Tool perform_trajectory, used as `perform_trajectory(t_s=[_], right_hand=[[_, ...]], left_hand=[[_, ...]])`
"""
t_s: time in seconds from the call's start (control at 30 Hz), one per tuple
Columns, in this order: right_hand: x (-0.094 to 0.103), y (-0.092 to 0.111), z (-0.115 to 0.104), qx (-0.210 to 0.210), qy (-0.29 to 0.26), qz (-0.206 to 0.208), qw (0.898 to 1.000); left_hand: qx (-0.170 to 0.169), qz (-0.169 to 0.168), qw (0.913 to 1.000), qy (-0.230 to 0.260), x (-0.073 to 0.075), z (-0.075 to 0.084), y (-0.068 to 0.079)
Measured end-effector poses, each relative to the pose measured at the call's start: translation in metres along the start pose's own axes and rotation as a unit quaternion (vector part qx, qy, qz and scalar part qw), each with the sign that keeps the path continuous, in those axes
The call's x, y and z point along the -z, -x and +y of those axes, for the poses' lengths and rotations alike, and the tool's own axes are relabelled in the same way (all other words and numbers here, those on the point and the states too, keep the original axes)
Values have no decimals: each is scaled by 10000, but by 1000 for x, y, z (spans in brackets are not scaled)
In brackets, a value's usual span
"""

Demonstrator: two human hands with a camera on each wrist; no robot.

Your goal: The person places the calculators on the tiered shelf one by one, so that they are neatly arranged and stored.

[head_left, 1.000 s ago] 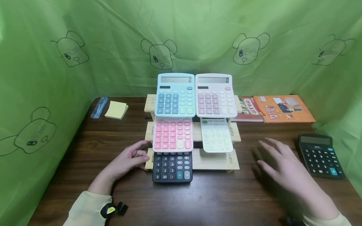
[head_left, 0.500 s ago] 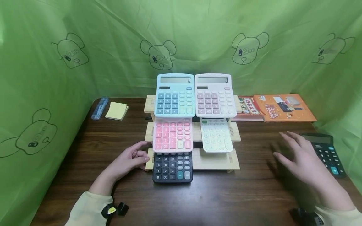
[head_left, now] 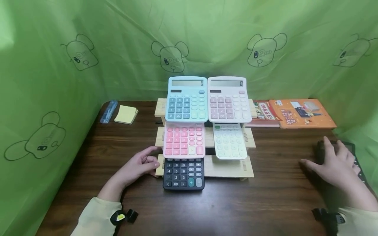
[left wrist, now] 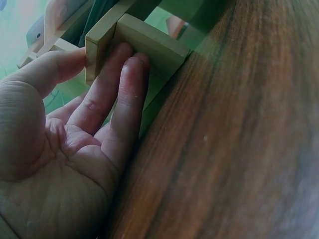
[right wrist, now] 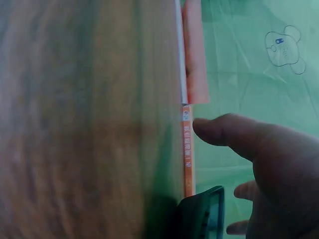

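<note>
My left hand (head_left: 141,167) pinches the left end of a tiered wooden rack (head_left: 224,167); the left wrist view has the thumb on the board's end (left wrist: 107,42) and fingers against its underside and leg. My right hand (head_left: 336,164) hovers with spread fingers over a black calculator (head_left: 351,147) at the far right, partly covering it. The right wrist view has the thumb apart from that calculator (right wrist: 202,214). On the rack stand a blue calculator (head_left: 186,101), a pale lilac one (head_left: 228,101), a pink one (head_left: 184,141), a pale green one (head_left: 230,142) and a black one (head_left: 183,175).
An orange book (head_left: 304,113) lies at the back right, overlapping a red booklet (head_left: 265,110). At the back left are a blue translucent stapler-like item (head_left: 109,111) and yellow sticky notes (head_left: 126,114). Green curtains (head_left: 206,26) enclose the dark wooden table (head_left: 230,209).
My right hand has moved right, from beside the black calculator to over it. The left hand keeps its hold on the rack, and the head view has shifted slightly.
</note>
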State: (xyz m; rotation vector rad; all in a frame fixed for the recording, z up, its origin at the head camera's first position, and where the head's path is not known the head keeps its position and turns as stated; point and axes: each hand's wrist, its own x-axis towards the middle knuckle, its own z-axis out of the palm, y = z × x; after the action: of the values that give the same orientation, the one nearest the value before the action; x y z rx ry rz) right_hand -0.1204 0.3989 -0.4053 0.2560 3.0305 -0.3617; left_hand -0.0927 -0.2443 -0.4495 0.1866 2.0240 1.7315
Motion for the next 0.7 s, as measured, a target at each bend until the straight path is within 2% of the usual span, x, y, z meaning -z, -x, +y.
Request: perform_trajectory(t_s=[0.4,0.7], right_hand=[[-1,-7,10,-672,-199,-186,9974],[0,-6,10,-494,-109,-133,9986]], left_hand=[[-65,-56,9999,85,0,0,-1],[-48,-38,10000,25,1,2,-1]])
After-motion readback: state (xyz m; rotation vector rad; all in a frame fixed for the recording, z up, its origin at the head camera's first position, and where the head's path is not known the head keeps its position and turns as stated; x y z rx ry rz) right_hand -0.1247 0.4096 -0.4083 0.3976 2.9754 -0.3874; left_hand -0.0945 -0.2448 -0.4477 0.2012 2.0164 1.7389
